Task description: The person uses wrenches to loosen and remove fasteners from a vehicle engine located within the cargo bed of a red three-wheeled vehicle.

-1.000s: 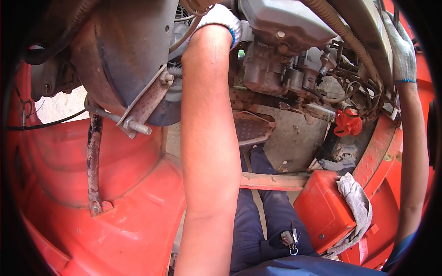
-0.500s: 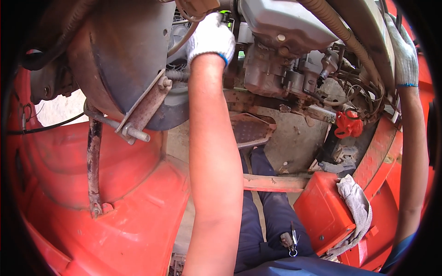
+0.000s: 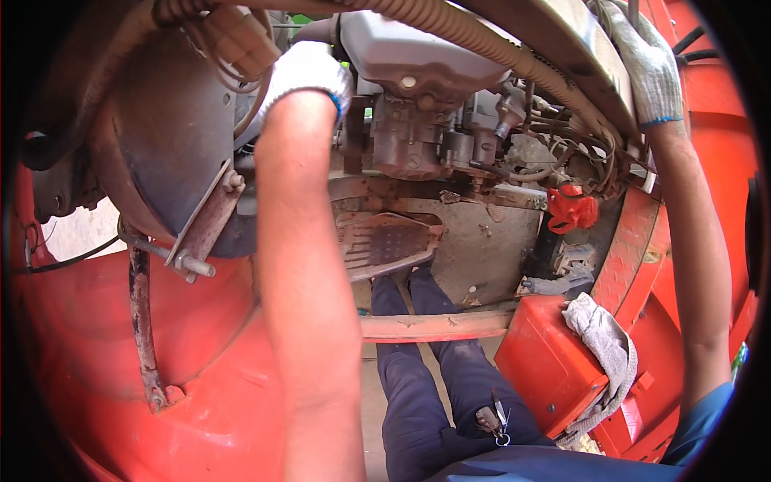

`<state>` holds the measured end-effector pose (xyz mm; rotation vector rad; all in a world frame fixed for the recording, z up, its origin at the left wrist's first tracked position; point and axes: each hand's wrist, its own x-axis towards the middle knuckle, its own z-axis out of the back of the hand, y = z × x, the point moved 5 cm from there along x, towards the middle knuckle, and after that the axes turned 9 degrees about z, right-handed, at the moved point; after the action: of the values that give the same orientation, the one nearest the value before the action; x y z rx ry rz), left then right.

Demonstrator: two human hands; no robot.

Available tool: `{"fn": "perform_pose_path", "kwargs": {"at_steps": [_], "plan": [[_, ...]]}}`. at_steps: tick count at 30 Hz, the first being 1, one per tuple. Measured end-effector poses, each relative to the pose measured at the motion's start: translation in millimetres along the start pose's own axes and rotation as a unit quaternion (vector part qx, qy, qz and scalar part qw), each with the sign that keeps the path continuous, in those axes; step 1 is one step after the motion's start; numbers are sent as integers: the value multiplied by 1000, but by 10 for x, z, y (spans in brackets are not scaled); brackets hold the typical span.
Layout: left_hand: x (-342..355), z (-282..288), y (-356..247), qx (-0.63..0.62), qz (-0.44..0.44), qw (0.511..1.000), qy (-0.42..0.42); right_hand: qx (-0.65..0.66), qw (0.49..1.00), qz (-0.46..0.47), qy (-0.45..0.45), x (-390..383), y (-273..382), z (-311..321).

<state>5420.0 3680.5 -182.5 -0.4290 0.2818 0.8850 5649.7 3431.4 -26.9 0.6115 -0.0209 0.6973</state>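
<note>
My left hand (image 3: 305, 76), in a white knitted glove with blue cuff, reaches into the machinery beside a dark pipe (image 3: 315, 32), left of a grey engine cover (image 3: 401, 44); its fingers are hidden. The forearm crosses in front of a large curved metal housing (image 3: 152, 145) and its bolted bracket (image 3: 201, 217). My right hand (image 3: 649, 68), also gloved, grips the upper metal frame (image 3: 574, 44) at the right, fingers over its edge. A corrugated hose (image 3: 506, 52) runs along that frame. Below the cover sits the dirty engine block (image 3: 409, 140), with wires to its right.
Red bodywork (image 3: 185, 329) curves at lower left. A perforated step plate (image 3: 369, 245) and red crossbar (image 3: 434, 327) lie over my legs (image 3: 401, 386). At right are a red crumpled item (image 3: 572, 207), a red box (image 3: 538, 353) with a grey cloth (image 3: 610, 361), and keys (image 3: 494, 422) on my trousers.
The view has shifted, so the machinery sits further left in it. My left hand has changed position among the parts beside the pipe. My right hand stays on the frame.
</note>
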Motion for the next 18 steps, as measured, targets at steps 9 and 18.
{"fn": "perform_pose_path", "kwargs": {"at_steps": [9, 18], "plan": [[-38, -466, 284, -260, 57, 959, -94, 46, 995, 93, 3, -237, 410, 53], [-95, -796, 39, -383, 14, 870, -311, -205, 925, 320, -4, 66, -125, 65]]}}
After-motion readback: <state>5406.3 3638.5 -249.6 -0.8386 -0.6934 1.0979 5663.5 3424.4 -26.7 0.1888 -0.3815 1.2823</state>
